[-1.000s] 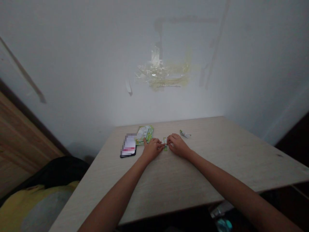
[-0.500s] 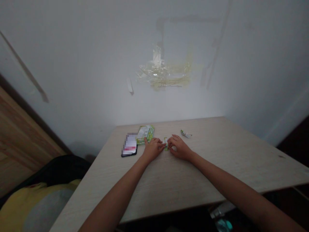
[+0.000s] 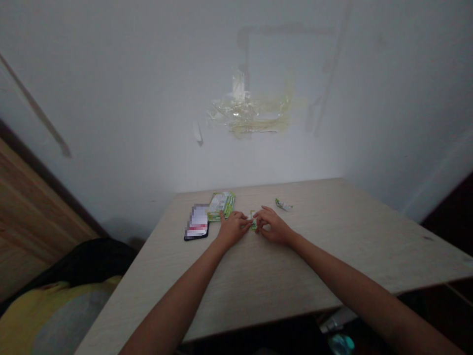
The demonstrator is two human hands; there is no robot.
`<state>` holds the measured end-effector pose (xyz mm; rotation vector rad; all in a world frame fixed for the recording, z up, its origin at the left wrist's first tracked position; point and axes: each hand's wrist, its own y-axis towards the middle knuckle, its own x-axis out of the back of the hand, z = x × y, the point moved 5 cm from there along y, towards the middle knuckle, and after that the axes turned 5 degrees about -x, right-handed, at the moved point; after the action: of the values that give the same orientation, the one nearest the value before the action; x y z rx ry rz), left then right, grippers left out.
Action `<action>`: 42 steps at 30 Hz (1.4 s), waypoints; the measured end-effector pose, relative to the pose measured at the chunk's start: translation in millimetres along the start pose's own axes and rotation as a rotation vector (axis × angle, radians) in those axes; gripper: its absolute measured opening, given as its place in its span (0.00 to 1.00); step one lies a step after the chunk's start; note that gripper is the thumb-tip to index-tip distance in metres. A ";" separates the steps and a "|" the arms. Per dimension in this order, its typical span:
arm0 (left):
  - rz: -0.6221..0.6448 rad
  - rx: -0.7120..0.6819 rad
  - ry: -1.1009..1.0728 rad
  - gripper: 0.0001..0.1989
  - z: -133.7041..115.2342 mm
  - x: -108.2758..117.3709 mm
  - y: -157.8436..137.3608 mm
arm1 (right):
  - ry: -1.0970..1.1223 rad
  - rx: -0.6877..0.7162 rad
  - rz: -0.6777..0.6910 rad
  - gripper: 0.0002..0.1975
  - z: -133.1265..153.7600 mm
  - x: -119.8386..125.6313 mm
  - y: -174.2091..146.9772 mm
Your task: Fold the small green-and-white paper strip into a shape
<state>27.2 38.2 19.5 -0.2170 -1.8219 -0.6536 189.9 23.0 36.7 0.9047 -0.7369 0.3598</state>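
A small green-and-white wrapper (image 3: 253, 220) lies between my two hands at the middle of the table. My left hand (image 3: 234, 227) pinches its left side, with the thumb side near a larger green packet (image 3: 221, 204). From the right, my right hand (image 3: 272, 225) grips the wrapper's other side with curled fingertips. Fingers cover much of the wrapper, so its contents cannot be made out. The larger packet lies flat, printed white and green, just beyond my left hand. To its left rests a phone (image 3: 197, 227) with a lit, partly blurred screen.
A crumpled green-and-white wrapper scrap (image 3: 283, 204) lies beyond my right hand. The pale wooden table (image 3: 314, 192) meets a wall (image 3: 148, 98) with peeling tape (image 3: 254, 111). Yellow-and-grey cloth (image 3: 59, 315) is at lower left. A bottle with a teal cap (image 3: 347, 342) sits below the table edge.
Both hands stay on the small wrapper, nearly still. More of its white-and-green surface shows between the fingers. The whole view has shifted slightly.
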 end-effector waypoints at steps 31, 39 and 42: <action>0.045 0.034 -0.022 0.13 3.2 -0.7 0.5 | -0.274 -0.191 -0.056 0.08 -35.9 -2.6 11.1; 0.035 0.035 -0.062 0.12 5.1 -0.9 0.7 | -0.352 -0.282 -0.071 0.04 -44.3 -7.3 17.5; 0.036 0.035 -0.077 0.12 6.4 -2.2 1.2 | -0.392 -0.324 -0.070 0.04 -43.3 -8.2 19.9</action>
<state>23.2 42.9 16.5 -0.2544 -1.8972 -0.5951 191.2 69.9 25.1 0.6961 -1.0849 -0.0057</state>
